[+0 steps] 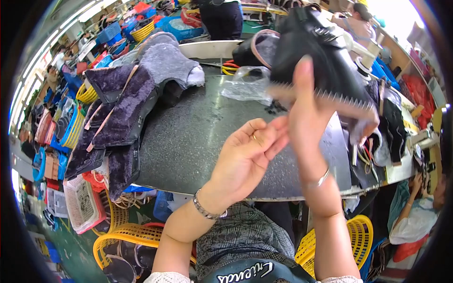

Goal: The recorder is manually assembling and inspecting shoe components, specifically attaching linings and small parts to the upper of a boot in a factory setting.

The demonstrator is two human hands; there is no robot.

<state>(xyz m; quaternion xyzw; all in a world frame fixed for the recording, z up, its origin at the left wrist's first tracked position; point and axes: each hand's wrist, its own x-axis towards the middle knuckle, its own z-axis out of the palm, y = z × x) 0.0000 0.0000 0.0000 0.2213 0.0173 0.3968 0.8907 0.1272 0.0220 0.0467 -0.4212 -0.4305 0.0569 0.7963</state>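
My right hand (307,115) grips a black boot upper (337,78) and holds it raised over the right part of the dark worktable (198,146). Metal buckles sit on the upper, and light zigzag stitches run along its pinkish lower edge. The thumb lies against its black face; the other fingers are partly hidden behind it. Close to my right wrist, my left hand (247,153) has its fingers bent and pressed together, palm turned up. Whether anything small is pinched there cannot be made out. Some blur covers the upper and the right hand.
Purple and grey fleece-lined boot pieces (125,101) are piled along the table's left side. A clear plastic bag (247,85) lies at the back, beside another lined black piece (264,47). Yellow baskets (127,231) stand below the front edge. Other people work farther off.
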